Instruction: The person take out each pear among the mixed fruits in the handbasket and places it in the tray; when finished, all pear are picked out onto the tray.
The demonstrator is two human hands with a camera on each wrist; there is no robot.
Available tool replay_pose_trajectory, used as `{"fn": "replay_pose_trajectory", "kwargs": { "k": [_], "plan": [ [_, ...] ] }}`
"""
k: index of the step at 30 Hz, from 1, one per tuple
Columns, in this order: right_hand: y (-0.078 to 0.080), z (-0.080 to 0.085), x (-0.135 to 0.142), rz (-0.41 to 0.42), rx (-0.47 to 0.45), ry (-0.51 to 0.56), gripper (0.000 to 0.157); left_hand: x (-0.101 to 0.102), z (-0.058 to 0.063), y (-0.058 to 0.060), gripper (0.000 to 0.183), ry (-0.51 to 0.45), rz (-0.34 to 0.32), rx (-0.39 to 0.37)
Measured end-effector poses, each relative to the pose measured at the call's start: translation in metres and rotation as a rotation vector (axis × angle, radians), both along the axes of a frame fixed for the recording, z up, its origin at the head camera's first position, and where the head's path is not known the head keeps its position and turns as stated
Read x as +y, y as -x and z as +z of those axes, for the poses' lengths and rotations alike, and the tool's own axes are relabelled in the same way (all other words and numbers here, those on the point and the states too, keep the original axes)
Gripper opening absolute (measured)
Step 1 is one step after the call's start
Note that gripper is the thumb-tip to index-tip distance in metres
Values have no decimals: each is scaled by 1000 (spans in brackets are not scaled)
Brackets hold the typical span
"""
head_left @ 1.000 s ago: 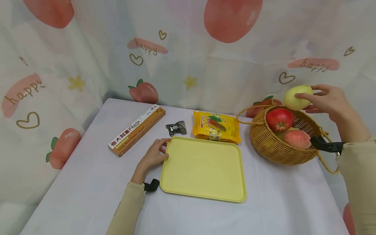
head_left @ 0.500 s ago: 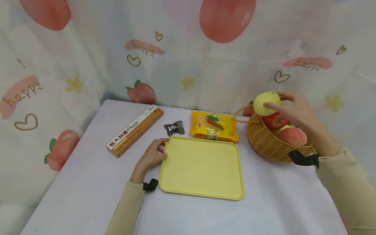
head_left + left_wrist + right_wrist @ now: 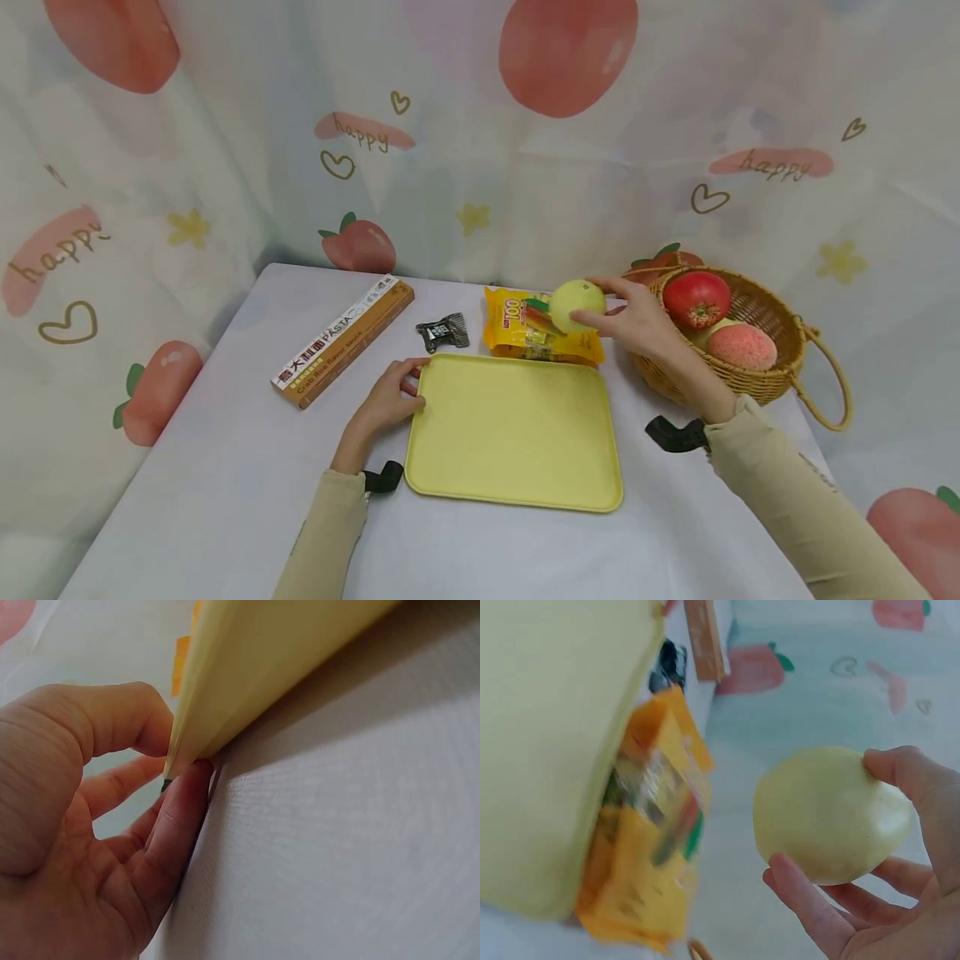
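My right hand grips a round, pale yellow-green fruit between thumb and fingers. In the head view the fruit overlaps a yellow mango-picture packet; the right wrist view shows it held up beside that packet, with smooth skin. My left hand pinches the left rim of a yellow rectangular tray near its far left corner. Up close in the left wrist view, the thumb lies on the tray's edge and the fingers meet it from the other side.
At the right, a wicker basket with rope handles holds a red pomegranate and a pink peach. A pasta box lies at the left, with a small black-wrapped piece beside it. A printed curtain stands behind the table.
The right hand has carried the pale fruit left and lower, from over the basket to by the yellow packet. The left hand stays at the tray's rim.
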State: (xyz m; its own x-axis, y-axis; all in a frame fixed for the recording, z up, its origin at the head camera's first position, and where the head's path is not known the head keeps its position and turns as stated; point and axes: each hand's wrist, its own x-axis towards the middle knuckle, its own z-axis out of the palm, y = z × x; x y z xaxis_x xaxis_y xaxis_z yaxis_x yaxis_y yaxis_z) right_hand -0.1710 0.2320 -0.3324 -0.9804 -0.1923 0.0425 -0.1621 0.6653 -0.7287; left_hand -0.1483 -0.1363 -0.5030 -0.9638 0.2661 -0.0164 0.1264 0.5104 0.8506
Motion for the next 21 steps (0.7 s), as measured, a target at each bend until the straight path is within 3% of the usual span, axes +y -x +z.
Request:
{"fn": "replay_pose_trajectory", "kwargs": {
  "k": [11,15,21],
  "plan": [
    [-4,-84,-86,105,-95,104,66,-1,-1,3,70,-17,2,-38],
    [-5,-99,-108,129,-109,118,65,0,-1,2,71,-9,10,-49],
    [-7,-108,-130,137,-114,171,62,-1,0,2,70,-7,15,-52]
  ]
}}
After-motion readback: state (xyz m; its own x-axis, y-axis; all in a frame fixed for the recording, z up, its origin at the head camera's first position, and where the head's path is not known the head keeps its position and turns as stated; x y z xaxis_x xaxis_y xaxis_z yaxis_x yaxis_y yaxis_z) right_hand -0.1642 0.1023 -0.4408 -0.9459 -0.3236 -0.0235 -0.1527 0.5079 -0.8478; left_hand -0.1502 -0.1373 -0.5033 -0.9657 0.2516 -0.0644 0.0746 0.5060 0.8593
